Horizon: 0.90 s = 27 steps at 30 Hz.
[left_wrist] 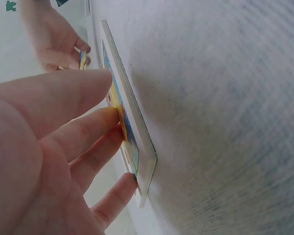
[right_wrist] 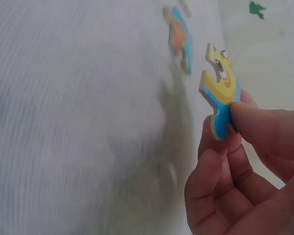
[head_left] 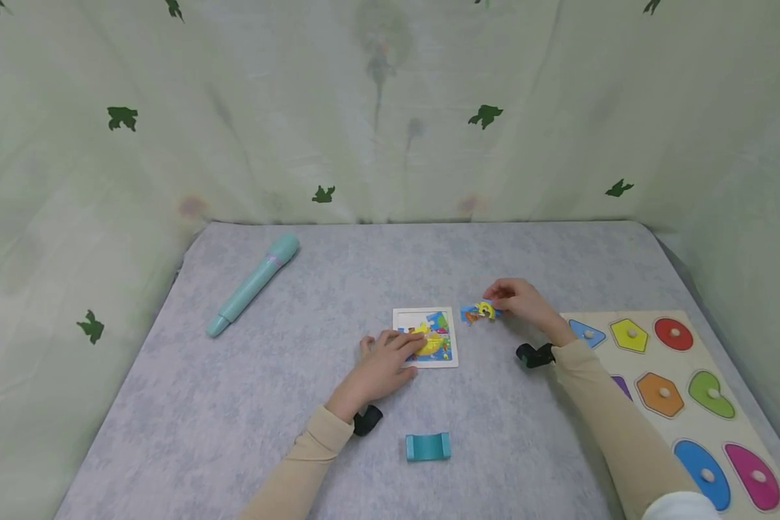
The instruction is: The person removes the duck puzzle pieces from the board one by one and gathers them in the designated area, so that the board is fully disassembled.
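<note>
A small jigsaw puzzle (head_left: 438,339) in a white square frame lies in the middle of the table, partly filled with colourful pieces. My left hand (head_left: 385,361) rests on its left side, fingertips touching the pieces and the frame, as the left wrist view also shows. Between thumb and fingers my right hand (head_left: 523,302) pinches a yellow and blue puzzle piece (right_wrist: 223,90) with a cartoon face, raised above the table. Another puzzle piece, orange and blue (right_wrist: 179,36), lies on the table just beyond it, right of the frame.
A teal toy microphone (head_left: 253,285) lies at the back left. In front of the puzzle sits a small teal curved stand (head_left: 427,447). A wooden board (head_left: 679,372) with coloured knobbed shapes covers the right side, partly under my right arm.
</note>
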Tool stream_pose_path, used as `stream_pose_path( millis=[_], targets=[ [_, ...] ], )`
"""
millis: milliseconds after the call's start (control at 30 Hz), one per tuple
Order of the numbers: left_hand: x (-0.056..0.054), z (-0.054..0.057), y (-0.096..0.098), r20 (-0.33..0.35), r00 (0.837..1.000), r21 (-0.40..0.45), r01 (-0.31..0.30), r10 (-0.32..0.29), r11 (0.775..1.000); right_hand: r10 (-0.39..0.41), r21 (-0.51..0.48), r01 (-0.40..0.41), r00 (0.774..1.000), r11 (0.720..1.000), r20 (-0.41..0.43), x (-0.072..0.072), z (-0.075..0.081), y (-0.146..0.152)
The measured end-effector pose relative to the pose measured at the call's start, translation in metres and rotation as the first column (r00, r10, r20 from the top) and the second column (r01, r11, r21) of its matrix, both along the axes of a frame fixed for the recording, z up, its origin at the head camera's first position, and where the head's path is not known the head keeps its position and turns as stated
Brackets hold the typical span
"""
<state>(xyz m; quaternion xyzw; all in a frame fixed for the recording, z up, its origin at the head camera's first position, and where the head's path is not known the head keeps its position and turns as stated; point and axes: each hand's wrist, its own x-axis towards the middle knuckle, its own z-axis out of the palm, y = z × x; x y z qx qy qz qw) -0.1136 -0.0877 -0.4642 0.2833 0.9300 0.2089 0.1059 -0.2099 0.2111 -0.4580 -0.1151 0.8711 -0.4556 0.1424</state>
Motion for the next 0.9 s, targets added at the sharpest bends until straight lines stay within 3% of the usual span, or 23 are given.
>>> stream_pose_path(
  millis=[333,633,900],
  targets=[
    [0.001,-0.002,0.0,-0.003,1.0,0.012,0.001,-0.001,1.0,0.042,0.162,-0.034,0.998,0.986,-0.044,-0.003,-0.006,0.003],
    [0.002,-0.002,0.0,-0.019,1.0,-0.002,-0.002,0.002,1.0,0.102,0.326,-0.06,0.988,0.943,-0.112,-0.001,-0.001,-0.011],
    [0.002,0.0,0.003,-0.013,1.0,-0.005,-0.003,0.003,1.0,0.121,0.397,-0.062,0.985,0.916,-0.125,0.0,0.001,-0.016]
  ],
)
